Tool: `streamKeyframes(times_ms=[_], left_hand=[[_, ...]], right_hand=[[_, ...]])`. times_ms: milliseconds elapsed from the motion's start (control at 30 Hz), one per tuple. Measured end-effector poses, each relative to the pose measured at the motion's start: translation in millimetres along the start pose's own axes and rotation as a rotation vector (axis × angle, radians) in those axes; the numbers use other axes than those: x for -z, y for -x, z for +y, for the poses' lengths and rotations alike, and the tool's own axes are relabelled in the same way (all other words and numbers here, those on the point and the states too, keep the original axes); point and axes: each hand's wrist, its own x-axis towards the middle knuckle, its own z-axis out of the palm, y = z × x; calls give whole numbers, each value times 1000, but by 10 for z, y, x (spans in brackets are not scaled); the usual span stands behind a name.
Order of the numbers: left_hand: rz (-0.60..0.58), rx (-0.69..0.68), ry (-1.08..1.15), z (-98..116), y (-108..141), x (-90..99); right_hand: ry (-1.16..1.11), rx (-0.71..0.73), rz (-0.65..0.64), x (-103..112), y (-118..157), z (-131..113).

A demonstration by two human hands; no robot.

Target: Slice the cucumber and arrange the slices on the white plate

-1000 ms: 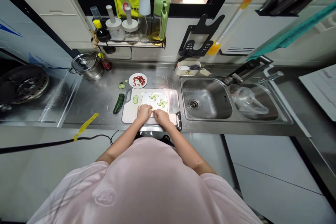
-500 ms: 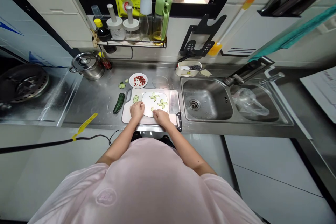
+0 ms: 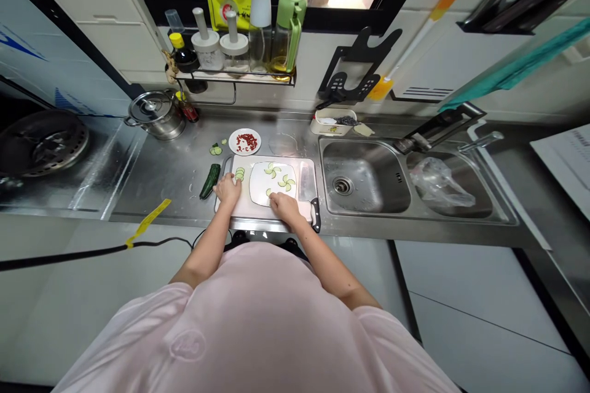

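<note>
A white square plate (image 3: pixel 259 187) lies on a pale cutting board (image 3: pixel 244 212), with thin green-edged cucumber slices (image 3: pixel 286 183) set on it in two pinwheel shapes. My right hand (image 3: pixel 284 206) is at the plate's lower edge, its fingers closed on a cucumber slice (image 3: pixel 269 192). On the board's left side my left hand (image 3: pixel 227 190) has its fingers apart, beside a short row of overlapping cucumber slices (image 3: pixel 239 173). A knife with a black handle (image 3: pixel 316 215) rests along the board's right end, its blade partly hidden.
Left of the board lies a cucumber piece (image 3: pixel 211 181), with small cucumber scraps (image 3: pixel 215 149) behind it. A round plate (image 3: pixel 236 148) holds chopped red bits. To the right is a double sink (image 3: pixel 364 196); a lidded pot (image 3: pixel 159 115) stands back left.
My left hand has moved left off the square plate toward the row of cucumber slices, and its fingers have spread. The right hand stays at the plate's lower edge.
</note>
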Motion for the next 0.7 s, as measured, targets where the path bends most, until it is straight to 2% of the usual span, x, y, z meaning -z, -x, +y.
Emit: streamKeyframes(times_ms=[433,700], left_hand=[[-35,17,-11,30,-41,-14],[-29,12,13,57,-8,25]], right_hand=[[-78,-10,-53,72,-68,7],[-137,-21,-27,124,-84,10]])
